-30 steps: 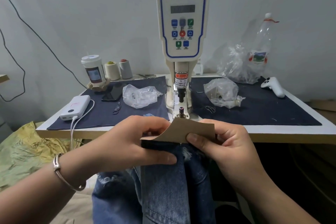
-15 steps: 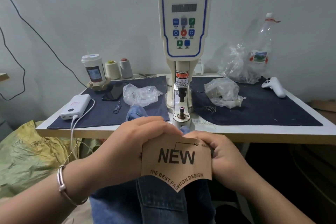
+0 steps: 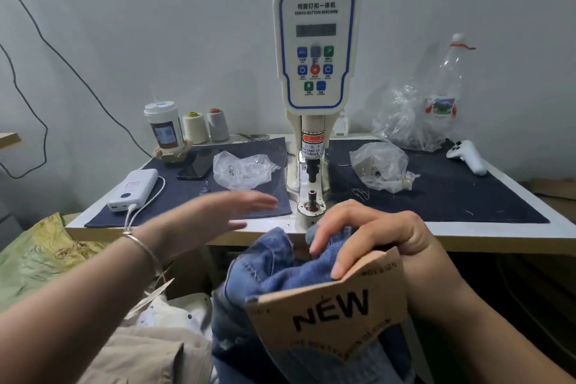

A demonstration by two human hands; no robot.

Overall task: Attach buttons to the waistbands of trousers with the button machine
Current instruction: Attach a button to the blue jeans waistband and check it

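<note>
Nearest to me, my right hand [image 3: 371,237] grips the bunched waistband of the blue denim trousers [image 3: 274,271], fingers curled over the cloth and the thumb side pinching the brown card tag [image 3: 333,309] printed NEW, which tilts across the jeans; the trousers sit below the front edge of the table [image 3: 467,241], just short of the machine's lower die [image 3: 311,198]; my left hand [image 3: 224,212] is off the cloth, fingers straight and spread, blurred, hovering over the table's front edge with a thin bracelet [image 3: 141,243] on the wrist; low on the left lie beige cloth [image 3: 134,352] and a yellow-green bag [image 3: 37,259]; on the dark mat [image 3: 452,196] I see a white power bank [image 3: 132,185] with its cable, a black phone [image 3: 196,167], and a crumpled clear plastic bag [image 3: 243,170] left of the column, another clear bag [image 3: 380,165] to the right; the white button machine [image 3: 316,50] stands upright in the middle, its punch above the die with a gap between; further back sit a lidded cup [image 3: 163,129], two thread cones [image 3: 205,125], a white handheld controller [image 3: 466,154], and a plastic bottle [image 3: 445,84] behind a larger bag near the wall.
</note>
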